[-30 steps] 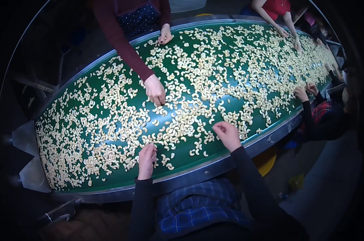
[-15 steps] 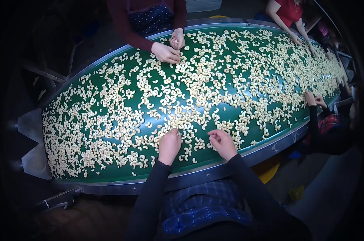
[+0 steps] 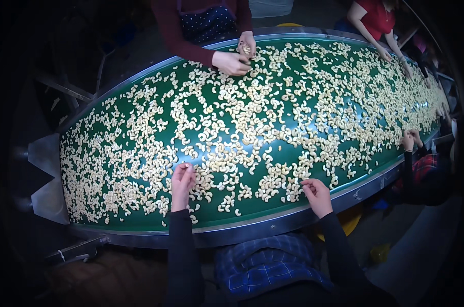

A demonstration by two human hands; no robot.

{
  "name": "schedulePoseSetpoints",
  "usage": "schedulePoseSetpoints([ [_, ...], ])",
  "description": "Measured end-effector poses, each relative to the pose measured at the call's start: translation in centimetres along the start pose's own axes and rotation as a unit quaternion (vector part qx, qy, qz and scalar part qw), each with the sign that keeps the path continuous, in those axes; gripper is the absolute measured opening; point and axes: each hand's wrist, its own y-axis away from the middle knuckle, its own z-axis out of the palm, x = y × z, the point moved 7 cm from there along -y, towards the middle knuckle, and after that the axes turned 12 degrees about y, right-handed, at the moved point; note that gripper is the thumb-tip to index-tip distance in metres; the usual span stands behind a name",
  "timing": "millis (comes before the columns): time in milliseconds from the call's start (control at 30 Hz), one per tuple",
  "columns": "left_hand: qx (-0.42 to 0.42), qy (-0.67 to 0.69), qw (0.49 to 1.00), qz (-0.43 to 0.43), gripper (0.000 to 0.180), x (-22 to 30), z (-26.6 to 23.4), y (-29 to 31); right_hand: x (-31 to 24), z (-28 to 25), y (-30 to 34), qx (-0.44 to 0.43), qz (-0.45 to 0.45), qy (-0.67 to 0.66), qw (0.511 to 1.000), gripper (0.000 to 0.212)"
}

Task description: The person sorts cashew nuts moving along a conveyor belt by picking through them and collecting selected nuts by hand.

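Pale cashew nuts (image 3: 250,134) lie loose and in clumps across a wide green belt (image 3: 262,205). My left hand (image 3: 181,187) is over the near part of the belt, its fingers curled together beside a clump of nuts. Whatever may be between its fingertips is too small to name. To the right, near the belt's front edge, my right hand (image 3: 318,198) has its thumb and fingers drawn together close to several cashews. Its fingertips hide whether a nut is in them.
A metal rim (image 3: 273,226) borders the belt in front of me. Metal guides (image 3: 48,204) stand at its left end. Across the belt, a co-worker's hands (image 3: 232,62) hold some cashews. Other people's hands (image 3: 410,139) work at the right. A yellow container (image 3: 347,225) is below the rim.
My hands have moved apart, the left one leftward and the right one rightward and nearer the front edge. The cashews have shifted left with the belt. The view has turned slightly.
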Motion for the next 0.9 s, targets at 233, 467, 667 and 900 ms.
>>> schedulePoseSetpoints([
  [233,0.019,-0.468,0.844,0.262,0.012,1.9,1.2,-4.3,0.8,-1.5,-0.9,-0.028,-0.006,0.014,1.0,0.012],
  [467,-0.023,-0.121,0.992,-0.014,0.011,-2.1,2.8,-1.4,3.0,-2.5,-1.0,-0.055,0.04,-0.037,0.997,0.014],
  [667,-0.215,-0.281,0.935,0.033,0.017,-7.7,18.2,8.1,-1.9,7.2,0.2,-0.369,0.213,-0.379,0.821,0.047],
  [900,-0.207,-0.268,0.938,0.07,0.013,-6.9,23.5,6.4,0.4,7.4,-0.4,-0.346,0.244,-0.48,0.769,0.036],
])
